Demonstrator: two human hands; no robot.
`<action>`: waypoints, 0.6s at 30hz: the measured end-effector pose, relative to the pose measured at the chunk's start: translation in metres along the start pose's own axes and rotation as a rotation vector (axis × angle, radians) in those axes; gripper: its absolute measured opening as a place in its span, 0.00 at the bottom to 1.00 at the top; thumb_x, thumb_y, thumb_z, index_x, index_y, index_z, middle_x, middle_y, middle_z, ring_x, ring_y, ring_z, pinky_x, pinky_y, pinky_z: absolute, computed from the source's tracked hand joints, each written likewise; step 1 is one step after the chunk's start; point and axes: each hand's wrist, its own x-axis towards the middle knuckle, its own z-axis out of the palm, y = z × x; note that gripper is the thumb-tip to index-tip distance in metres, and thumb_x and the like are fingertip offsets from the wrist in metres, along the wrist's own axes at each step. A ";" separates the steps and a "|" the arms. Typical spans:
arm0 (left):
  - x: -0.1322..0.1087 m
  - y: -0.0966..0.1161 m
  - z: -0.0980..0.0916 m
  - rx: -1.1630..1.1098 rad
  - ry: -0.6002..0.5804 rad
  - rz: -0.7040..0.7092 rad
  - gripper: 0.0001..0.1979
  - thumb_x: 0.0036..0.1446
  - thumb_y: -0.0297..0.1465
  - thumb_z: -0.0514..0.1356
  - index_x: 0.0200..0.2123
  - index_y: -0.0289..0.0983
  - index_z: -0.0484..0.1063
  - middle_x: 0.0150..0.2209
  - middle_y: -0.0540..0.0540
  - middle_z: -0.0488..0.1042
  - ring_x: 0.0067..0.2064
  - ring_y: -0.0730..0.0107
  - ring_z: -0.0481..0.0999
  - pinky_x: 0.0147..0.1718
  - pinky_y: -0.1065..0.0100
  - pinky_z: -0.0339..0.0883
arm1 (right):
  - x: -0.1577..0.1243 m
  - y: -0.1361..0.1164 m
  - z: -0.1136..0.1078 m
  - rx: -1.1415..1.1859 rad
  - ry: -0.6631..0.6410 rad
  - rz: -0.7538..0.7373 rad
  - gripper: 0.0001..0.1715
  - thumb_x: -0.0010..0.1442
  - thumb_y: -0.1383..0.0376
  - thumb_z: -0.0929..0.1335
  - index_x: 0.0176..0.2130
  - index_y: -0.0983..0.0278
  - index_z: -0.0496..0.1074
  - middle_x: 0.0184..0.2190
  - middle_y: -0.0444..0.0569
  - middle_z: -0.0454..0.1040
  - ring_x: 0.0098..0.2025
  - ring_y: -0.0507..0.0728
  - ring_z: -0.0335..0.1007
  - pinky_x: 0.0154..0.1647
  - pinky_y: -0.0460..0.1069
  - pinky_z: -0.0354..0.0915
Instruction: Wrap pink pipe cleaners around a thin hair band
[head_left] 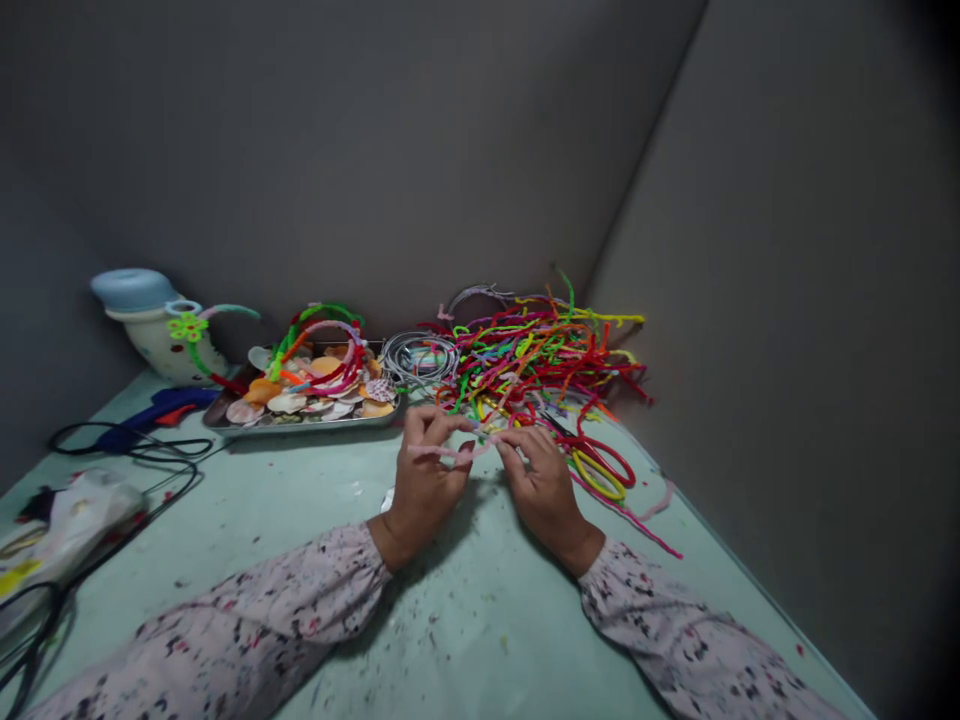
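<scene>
Between my two hands, above the middle of the table, is a pale pink pipe cleaner [435,452]. My left hand [429,480] pinches it, and one end sticks out to the left across the fingers. My right hand [536,478] is closed, with thumb and forefinger pressed on the other part, close to the left fingertips. A thin greyish piece shows between the fingertips, too small to make out. Just beyond the hands lies a tangled heap of coloured pipe cleaners [525,350]. Scissors with yellow and red handles [600,475] lie right of my right hand.
A metal tray [300,430] of seashells [326,368] bears pipe-cleaner hoops. Beside it lies a wire coil [420,358]. At left are a blue-lidded container [161,330], a blue glue gun [154,418] with black cable [161,490], and a plastic bag [90,515]. Grey walls [375,150] enclose the table [442,640].
</scene>
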 end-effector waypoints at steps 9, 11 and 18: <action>0.003 -0.001 0.001 0.042 -0.134 0.070 0.06 0.58 0.30 0.60 0.40 0.39 0.72 0.40 0.45 0.70 0.45 0.63 0.69 0.48 0.59 0.64 | -0.001 -0.001 0.000 -0.002 -0.032 -0.016 0.09 0.65 0.65 0.63 0.42 0.59 0.72 0.39 0.48 0.75 0.43 0.58 0.67 0.45 0.55 0.63; 0.004 -0.002 0.001 0.042 -0.160 0.090 0.04 0.59 0.30 0.59 0.38 0.38 0.72 0.38 0.46 0.72 0.43 0.65 0.69 0.46 0.60 0.64 | -0.001 -0.001 0.000 -0.008 -0.030 -0.021 0.09 0.65 0.66 0.63 0.42 0.59 0.72 0.39 0.48 0.75 0.43 0.58 0.67 0.45 0.55 0.63; 0.002 -0.007 0.002 0.055 -0.195 0.116 0.05 0.60 0.31 0.58 0.38 0.38 0.73 0.37 0.47 0.74 0.42 0.66 0.71 0.45 0.61 0.64 | 0.000 -0.001 0.000 -0.011 -0.024 -0.033 0.08 0.65 0.66 0.63 0.41 0.59 0.72 0.38 0.48 0.75 0.43 0.58 0.67 0.45 0.55 0.62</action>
